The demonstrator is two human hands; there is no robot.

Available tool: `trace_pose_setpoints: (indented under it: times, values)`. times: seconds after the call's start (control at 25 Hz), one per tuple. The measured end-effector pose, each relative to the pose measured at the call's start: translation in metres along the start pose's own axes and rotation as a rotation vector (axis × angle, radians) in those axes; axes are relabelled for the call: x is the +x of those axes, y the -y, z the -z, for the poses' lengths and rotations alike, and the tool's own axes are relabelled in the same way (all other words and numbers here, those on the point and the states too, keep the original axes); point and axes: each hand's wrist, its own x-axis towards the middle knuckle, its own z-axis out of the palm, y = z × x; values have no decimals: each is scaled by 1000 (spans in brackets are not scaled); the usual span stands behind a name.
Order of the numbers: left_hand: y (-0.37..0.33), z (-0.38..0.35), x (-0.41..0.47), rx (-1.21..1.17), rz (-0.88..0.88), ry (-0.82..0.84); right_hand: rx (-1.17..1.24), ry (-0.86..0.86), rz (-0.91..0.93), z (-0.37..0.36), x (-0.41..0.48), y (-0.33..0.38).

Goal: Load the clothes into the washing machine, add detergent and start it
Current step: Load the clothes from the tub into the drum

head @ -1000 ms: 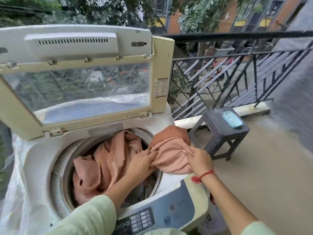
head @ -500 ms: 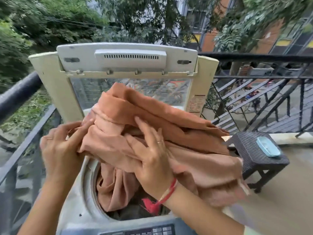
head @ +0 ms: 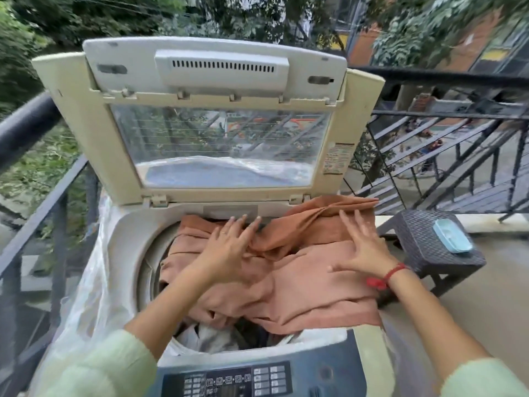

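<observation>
Top-loading washing machine, cream-white, standing on a balcony; lid raised upright at the far side, with a clear window pane; control panel dark blue, at the near edge. Orange cloth: large, crumpled, spread over the drum opening, its right part draped across the machine's top deck and hanging past the right edge; far corner lies against the base of the lid. Beneath it, in the near part of the drum, pale and dark garments partly visible. Left hand: fingers spread flat, palm down, pressing on the cloth over the middle of the drum; nothing gripped. Right hand: likewise flat and open, fingers splayed, resting on the cloth's right part above the deck; a red thread band at the wrist. Both sleeves pale green. Clear plastic sheet hanging down the machine's left side. Dark woven stool to the right of the machine, bearing a light-blue lidded box on its top. Black metal railing along the far and left sides.
</observation>
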Motion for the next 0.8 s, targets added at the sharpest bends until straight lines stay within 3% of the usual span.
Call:
trace_pose_setpoints:
  times: [0.08, 0.16, 0.32, 0.4, 0.52, 0.6, 0.68, 0.8]
  values:
    - [-49, -32, 32, -93, -110, 124, 81, 138, -51, -8, 1, -32]
    - [-83, -65, 51, -182, -201, 168, 235, 160, 18, -19, -1, -39]
    - [-93, -107, 52, -437, -177, 12, 255, -145, -43, -49, -12, -33]
    - [-93, -110, 55, -404, -84, -90, 110, -342, -109, -57, -29, -20]
    - [-100, -83, 53, -524, 26, -303, -82, -491, -150, -50, -60, 9]
    - [-102, -49, 42, -729, 31, -424, 4, -663, -9, -22, -78, 39]
    - [-85, -10, 27, -884, -64, -651, 135, -895, 225, 10, -85, 81]
    - [-26, 43, -5, -638, -54, -1008, 314, -999, 503, 32, -80, 148]
